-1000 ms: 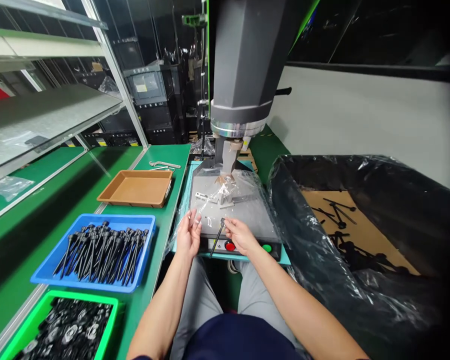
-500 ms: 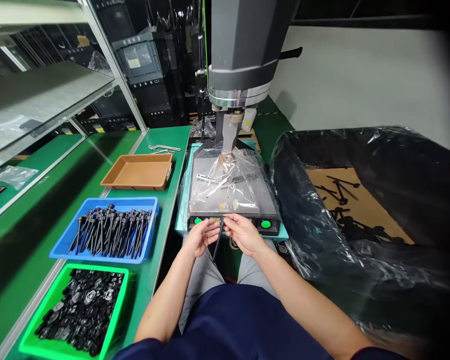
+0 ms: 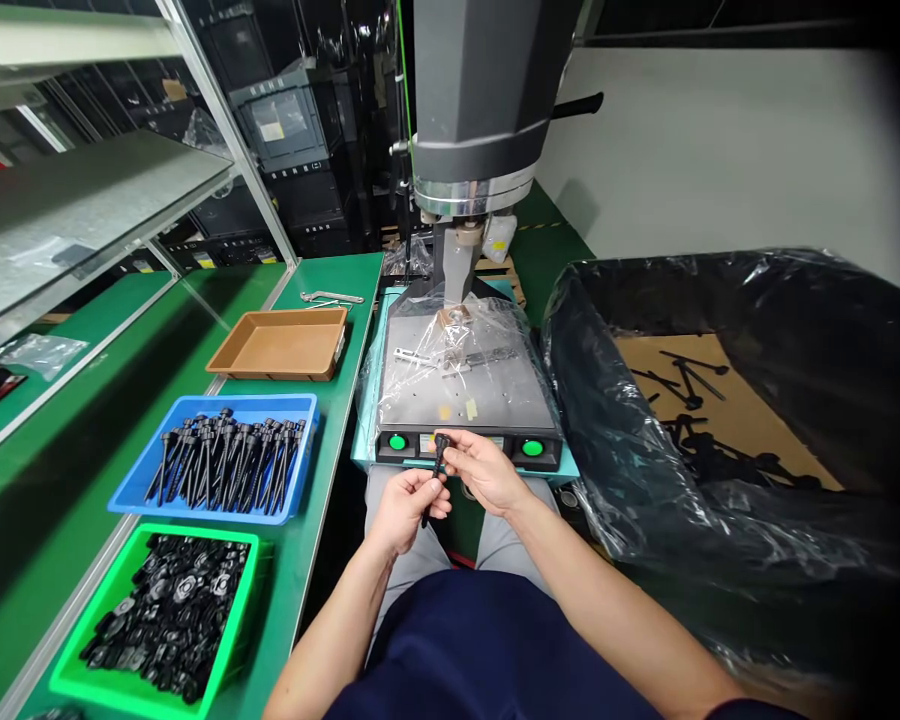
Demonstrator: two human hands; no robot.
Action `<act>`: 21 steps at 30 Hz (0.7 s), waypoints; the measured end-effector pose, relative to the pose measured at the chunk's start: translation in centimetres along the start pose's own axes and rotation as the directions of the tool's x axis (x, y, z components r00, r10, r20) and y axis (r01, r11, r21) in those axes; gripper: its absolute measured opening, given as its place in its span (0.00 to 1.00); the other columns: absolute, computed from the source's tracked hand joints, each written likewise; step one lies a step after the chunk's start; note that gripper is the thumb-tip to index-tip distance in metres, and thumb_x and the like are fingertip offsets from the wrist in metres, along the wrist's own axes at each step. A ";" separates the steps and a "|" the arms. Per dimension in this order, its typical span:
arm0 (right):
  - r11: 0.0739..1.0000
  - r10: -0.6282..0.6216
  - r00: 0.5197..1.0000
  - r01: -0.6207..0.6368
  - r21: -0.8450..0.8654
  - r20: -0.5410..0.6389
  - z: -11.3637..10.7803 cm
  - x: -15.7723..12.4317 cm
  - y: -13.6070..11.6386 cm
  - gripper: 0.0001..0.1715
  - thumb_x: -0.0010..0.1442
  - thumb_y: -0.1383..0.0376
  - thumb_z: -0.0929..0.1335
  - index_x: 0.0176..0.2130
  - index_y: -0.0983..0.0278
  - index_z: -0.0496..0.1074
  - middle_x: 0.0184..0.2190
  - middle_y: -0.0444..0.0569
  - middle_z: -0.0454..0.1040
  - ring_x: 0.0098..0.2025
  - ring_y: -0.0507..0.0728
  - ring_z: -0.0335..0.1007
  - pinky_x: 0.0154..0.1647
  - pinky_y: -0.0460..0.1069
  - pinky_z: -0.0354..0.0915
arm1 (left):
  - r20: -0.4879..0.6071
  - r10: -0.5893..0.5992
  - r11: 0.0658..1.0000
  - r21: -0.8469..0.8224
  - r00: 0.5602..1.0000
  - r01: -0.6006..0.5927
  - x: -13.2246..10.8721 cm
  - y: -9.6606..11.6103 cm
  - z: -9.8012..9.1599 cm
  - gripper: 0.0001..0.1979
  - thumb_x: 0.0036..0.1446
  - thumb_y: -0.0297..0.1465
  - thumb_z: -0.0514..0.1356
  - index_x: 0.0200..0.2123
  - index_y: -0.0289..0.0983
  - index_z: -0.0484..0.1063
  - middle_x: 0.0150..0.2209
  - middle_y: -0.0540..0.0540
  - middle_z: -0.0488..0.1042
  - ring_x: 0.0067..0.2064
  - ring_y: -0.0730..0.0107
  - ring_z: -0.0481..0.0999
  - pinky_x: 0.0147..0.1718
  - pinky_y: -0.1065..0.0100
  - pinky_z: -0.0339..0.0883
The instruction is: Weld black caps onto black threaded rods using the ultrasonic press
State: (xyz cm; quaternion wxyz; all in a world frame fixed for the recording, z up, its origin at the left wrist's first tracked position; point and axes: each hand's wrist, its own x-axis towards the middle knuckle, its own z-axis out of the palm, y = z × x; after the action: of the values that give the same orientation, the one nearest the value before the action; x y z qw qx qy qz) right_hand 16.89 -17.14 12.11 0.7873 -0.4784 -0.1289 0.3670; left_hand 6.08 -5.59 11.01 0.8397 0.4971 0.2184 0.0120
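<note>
1. Far on the left is a gray shelf, up above the green table.
2. Low on the table sits a green tub. It is full of little black bits (some of them have shiny rings).
3. Just behind the tub is a blue tray. Lots of thin black rods lie in it, leaning the same way, with their fat ends at the back.
4. A brown tray is behind the blue one. A silver wrench lies near its back edge.
5. The left hand pinches the lower part of one black stick between thumb and fingers.
6. That stick is tilted in front of the person, above the knees, with its fat end up and its thin tip peeking out under the left hand.
7. Behind the hands stands a big gray machine. Clear plastic covers part of its flat base, and two round green buttons are on the front.
8. The right hand is clamped on the stick near its fat end. The hands are close together (I can't tell if they touch).
9. On the right, a big black plastic bag is wide open. Inside, more sticks lie on brown cardboard.
</note>
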 end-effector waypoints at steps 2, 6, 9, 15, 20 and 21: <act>1.000 0.004 1.000 -0.004 0.005 0.029 -0.1 -0.2 -0.1 0.24 0.48 0.59 0.77 0.44 0.63 0.75 0.37 0.49 0.77 0.29 0.51 0.67 0.33 0.49 0.65 | 0.026 -0.019 0.999 -0.027 0.999 0.019 -0.2 0.1 0.2 0.20 0.46 0.40 0.71 0.36 0.29 0.76 0.27 0.44 0.77 0.25 0.72 0.75 0.25 0.72 0.68; 1.000 0.005 1.000 -0.006 0.014 0.029 -0.1 -0.4 -0.2 0.23 0.47 0.60 0.77 0.43 0.64 0.74 0.36 0.50 0.77 0.28 0.52 0.68 0.28 0.48 0.64 | 0.096 -0.046 0.996 -0.066 0.994 0.052 -0.6 0.2 0.6 0.20 0.49 0.40 0.69 0.37 0.28 0.76 0.27 0.43 0.76 0.24 0.73 0.74 0.25 0.71 0.68; 1.000 -0.010 1.000 0.009 0.020 0.006 0.1 -0.5 -0.2 0.24 0.46 0.61 0.78 0.43 0.63 0.73 0.36 0.50 0.76 0.31 0.54 0.70 0.27 0.47 0.64 | 0.145 -0.054 0.993 -0.098 0.988 0.069 -0.7 0.2 0.9 0.20 0.51 0.40 0.68 0.38 0.28 0.76 0.27 0.42 0.77 0.24 0.73 0.75 0.24 0.72 0.68; 1.000 -0.031 0.999 0.031 0.001 -0.038 0.3 -0.5 -0.1 0.22 0.44 0.62 0.78 0.40 0.62 0.74 0.31 0.44 0.73 0.29 0.50 0.66 0.27 0.45 0.63 | 0.203 -0.049 0.986 -0.145 0.978 0.080 -0.9 -0.1 1.2 0.19 0.55 0.40 0.65 0.41 0.29 0.75 0.28 0.42 0.77 0.26 0.71 0.76 0.25 0.72 0.71; 1.000 0.007 1.000 -0.007 0.008 -0.022 0.4 -0.7 -0.2 0.23 0.45 0.61 0.79 0.40 0.63 0.72 0.27 0.40 0.69 0.21 0.46 0.60 0.20 0.43 0.58 | 0.193 -0.031 0.985 -0.162 0.981 0.063 -0.9 -0.4 1.4 0.18 0.55 0.40 0.65 0.40 0.30 0.74 0.29 0.42 0.78 0.27 0.70 0.77 0.27 0.71 0.71; 1.000 0.012 1.000 -0.012 0.011 -0.022 0.5 -0.8 -0.2 0.23 0.45 0.60 0.79 0.40 0.64 0.72 0.26 0.40 0.69 0.21 0.47 0.60 0.19 0.43 0.58 | 0.187 -0.026 0.985 -0.163 0.982 0.057 -0.9 -0.4 1.5 0.17 0.55 0.40 0.65 0.40 0.30 0.74 0.28 0.43 0.78 0.27 0.70 0.77 0.26 0.71 0.71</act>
State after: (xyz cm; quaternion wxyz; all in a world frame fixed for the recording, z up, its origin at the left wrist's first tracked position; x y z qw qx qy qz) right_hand 16.19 -17.45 12.65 0.7890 -0.4790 -0.1155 0.3670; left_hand 5.74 -7.21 11.62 0.8952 0.4190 0.1483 -0.0334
